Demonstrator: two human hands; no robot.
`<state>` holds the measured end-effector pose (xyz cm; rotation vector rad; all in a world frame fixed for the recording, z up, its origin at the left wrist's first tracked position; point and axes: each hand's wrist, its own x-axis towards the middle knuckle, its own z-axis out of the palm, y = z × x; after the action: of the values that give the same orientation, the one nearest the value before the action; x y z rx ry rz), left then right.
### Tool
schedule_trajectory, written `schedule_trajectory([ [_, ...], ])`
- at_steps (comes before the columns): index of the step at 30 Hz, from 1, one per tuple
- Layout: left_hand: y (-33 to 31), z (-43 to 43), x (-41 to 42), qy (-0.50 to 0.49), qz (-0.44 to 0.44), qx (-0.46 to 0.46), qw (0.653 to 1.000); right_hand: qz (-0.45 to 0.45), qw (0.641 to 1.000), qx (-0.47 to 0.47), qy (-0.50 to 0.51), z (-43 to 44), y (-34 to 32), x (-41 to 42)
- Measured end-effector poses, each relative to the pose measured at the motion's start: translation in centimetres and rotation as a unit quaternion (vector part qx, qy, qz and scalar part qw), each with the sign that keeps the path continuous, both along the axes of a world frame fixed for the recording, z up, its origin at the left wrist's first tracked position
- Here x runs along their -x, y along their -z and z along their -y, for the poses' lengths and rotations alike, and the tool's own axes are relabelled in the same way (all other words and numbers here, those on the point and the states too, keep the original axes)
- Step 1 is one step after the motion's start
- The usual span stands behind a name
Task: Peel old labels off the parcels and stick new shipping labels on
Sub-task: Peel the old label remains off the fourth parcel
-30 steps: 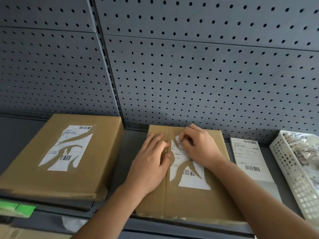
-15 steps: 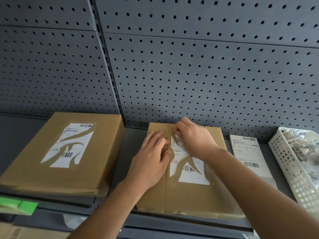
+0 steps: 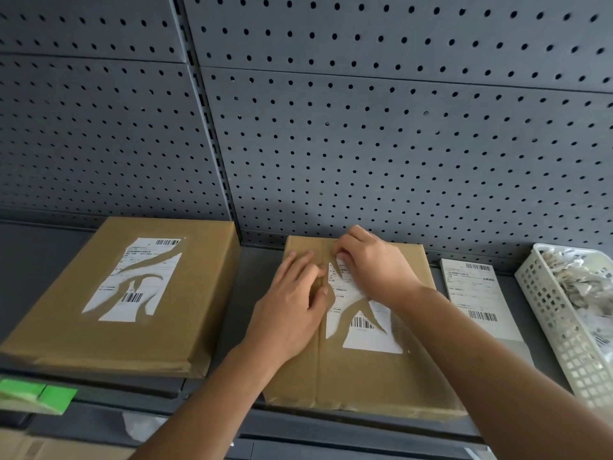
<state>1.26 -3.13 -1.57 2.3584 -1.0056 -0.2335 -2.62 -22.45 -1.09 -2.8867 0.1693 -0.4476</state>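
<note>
While the left hand point(image 3: 292, 313), fingers straight, steadies the parcel point(image 3: 365, 380) left of the basket point(image 3: 547, 313), the right hand point(image 3: 371, 263) pinches the torn label point(image 3: 371, 340). Peeling is underway; next probably needs a slow, low pull.

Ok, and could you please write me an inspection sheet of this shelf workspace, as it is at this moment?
Surface: grey metal shelf, carrying two parcels, a label sheet and a basket.
Job's things: middle parcel bears a torn label, partly peeled. Left parcel bears a second torn label. A whole shipping label lies flat, right of the middle parcel.
Clutter: white basket at the right, holding paper scraps; green tag at lower left.
Hands: left hand lies flat on the middle parcel. The right hand pinches the torn label's top edge with its fingers.
Cables: nothing seen.
Surroundings: grey pegboard behind the shelf.
</note>
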Motion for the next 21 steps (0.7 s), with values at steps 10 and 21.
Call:
schedule_trajectory([
  [10, -0.2, 0.1, 0.1, -0.005, -0.003, -0.009, 1.000, -0.007, 0.993, -0.118, 0.001, 0.3, 0.1, 1.2],
  [21, 0.0, 0.1, 0.0, -0.003, -0.006, -0.004, 1.000, 0.046, 0.985, -0.169, -0.011, 0.0, 0.4, 1.4],
])
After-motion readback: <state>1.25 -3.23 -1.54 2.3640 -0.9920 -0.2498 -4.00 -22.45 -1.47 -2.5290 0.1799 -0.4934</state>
